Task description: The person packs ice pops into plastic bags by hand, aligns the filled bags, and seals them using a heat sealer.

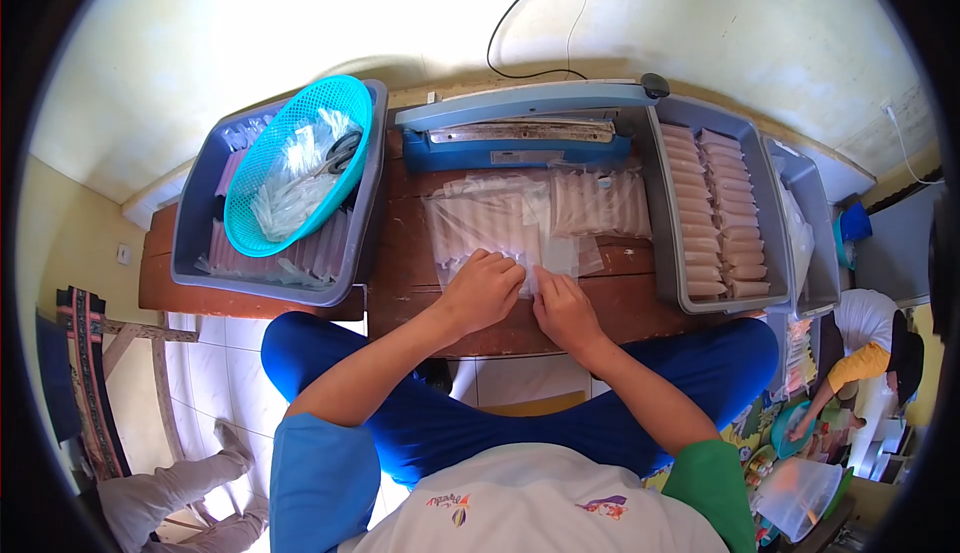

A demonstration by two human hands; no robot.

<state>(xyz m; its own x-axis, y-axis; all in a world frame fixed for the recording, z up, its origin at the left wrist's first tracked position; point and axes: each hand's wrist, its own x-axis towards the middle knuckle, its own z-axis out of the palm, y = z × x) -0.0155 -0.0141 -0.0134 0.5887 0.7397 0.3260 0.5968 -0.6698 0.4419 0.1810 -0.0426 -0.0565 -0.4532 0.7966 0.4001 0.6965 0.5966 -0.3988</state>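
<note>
The near edge of the clear bag (482, 223) is gripped by the left hand (487, 289) and right hand (566, 315), both mostly closed.
A heat sealer (520, 151) is positioned beyond.

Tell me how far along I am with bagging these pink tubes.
Apparently done: plastic-wrapped tubes in the left gray bin, partly hidden by the turquoise basket.
In hand: your left hand and right hand are at the near edge of a filled clear bag; unclear if sealed. Another filled pack lies beside it.
Likely left: the loose tubes in the right gray bin.
</note>
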